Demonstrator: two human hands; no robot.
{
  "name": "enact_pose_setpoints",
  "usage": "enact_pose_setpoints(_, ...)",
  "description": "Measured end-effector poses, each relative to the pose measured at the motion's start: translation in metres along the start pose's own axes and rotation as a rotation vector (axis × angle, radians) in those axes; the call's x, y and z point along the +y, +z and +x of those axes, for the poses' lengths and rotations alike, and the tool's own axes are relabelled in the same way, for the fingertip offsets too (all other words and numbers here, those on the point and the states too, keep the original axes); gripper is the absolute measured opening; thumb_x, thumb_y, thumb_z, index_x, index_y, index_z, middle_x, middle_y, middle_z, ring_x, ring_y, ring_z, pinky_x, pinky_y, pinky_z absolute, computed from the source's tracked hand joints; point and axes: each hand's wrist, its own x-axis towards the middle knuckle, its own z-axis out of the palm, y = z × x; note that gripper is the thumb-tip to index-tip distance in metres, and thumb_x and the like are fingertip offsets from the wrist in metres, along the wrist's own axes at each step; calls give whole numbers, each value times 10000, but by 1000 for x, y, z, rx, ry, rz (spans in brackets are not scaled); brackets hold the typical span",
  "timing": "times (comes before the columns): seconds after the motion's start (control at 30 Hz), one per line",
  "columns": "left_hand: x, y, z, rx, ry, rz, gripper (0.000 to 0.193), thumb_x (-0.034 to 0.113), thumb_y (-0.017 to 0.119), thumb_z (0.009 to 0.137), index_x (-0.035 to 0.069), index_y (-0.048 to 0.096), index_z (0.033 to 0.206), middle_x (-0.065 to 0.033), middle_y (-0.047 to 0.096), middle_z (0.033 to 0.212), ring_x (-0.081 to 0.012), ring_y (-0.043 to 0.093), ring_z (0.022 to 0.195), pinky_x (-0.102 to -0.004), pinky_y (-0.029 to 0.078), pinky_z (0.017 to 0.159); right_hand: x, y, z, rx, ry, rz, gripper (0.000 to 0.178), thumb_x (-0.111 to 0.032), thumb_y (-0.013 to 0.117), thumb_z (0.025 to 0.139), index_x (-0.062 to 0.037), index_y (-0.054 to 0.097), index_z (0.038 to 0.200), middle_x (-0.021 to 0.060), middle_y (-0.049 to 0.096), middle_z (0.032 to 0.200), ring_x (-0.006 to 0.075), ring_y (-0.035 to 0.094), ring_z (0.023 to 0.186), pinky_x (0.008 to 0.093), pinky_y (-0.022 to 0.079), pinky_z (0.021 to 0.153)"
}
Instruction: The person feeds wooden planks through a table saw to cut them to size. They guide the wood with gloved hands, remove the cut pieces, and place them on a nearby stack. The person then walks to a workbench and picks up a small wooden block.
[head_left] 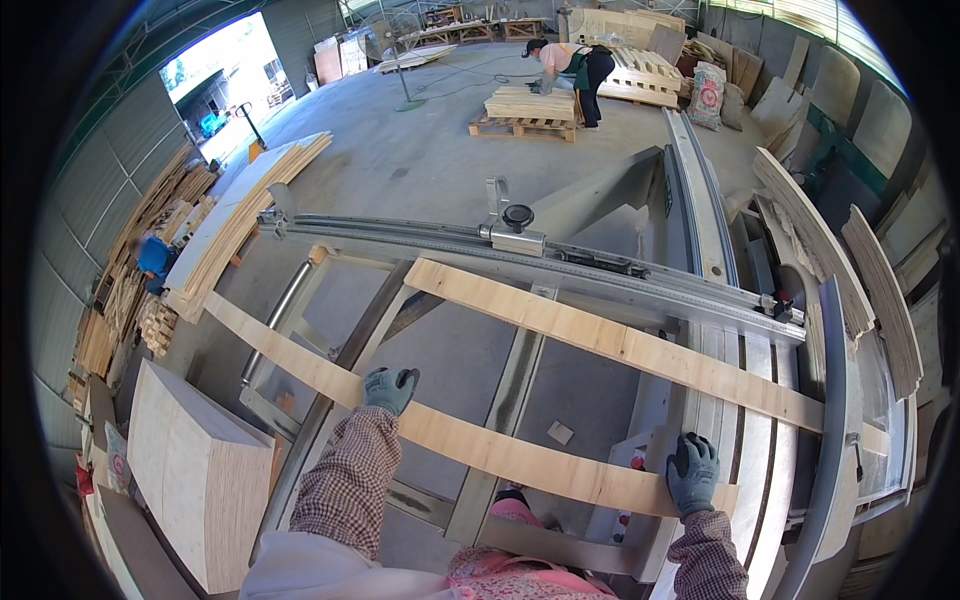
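A long, narrow plywood strip [540, 467] lies crosswise over the near side of a sliding table saw's metal frame. My left hand [388, 390], in a grey-green work glove, grips it left of its middle, thumb toward the right. Near the strip's right end, my gloved right hand [693, 475] is closed over it; the fingertips underneath are hidden. Farther away, a second plywood strip [620, 346] slants across the frame, touched by neither hand. Its right end reaches the saw guard [832, 400]. Beyond that strip runs the metal crosscut fence [400, 238] with a stop [515, 236].
A stack of plywood pieces [195, 470] stands at my left, with long boards [250, 220] piled farther back. Raw-edged offcuts [880, 300] lean beyond the guard at the right. A co-worker [580, 75] bends over a pallet [525, 127] at the back.
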Motion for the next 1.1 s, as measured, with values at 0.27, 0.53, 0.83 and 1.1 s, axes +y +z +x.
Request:
enact_pose_setpoints(0.27,0,0,0,-14,-8,-6,292,366,545,818,102,671,818,-135,642,780,-314,597,743,-423,453,698,1,2,0,11,-4,-2,452,-237,640,719,-75,558,1133,124,527,1180,324,432,1144,440,342,978)
enact_pose_setpoints(0.53,-1,3,0,8,-5,-6,301,370,541,820,101,674,789,-129,643,753,-310,598,730,-419,451,696,2,2,0,18,-3,2,446,-238,643,716,-78,560,1123,121,528,1177,322,434,1143,440,341,977)
enact_pose_setpoints(0.83,0,-1,0,-2,1,-18,295,360,540,818,99,668,772,-127,641,748,-313,595,723,-422,448,685,-1,0,0,14,-1,5,447,-233,643,715,-85,557,1128,117,524,1185,325,428,1147,439,339,980)
enact_pose_setpoints(1.1,-2,3,0,20,3,-15,298,368,546,813,99,671,786,-132,643,757,-314,597,730,-422,451,689,-2,-1,0,6,-2,6,453,-232,643,715,-83,555,1135,120,523,1183,326,428,1146,437,336,983)
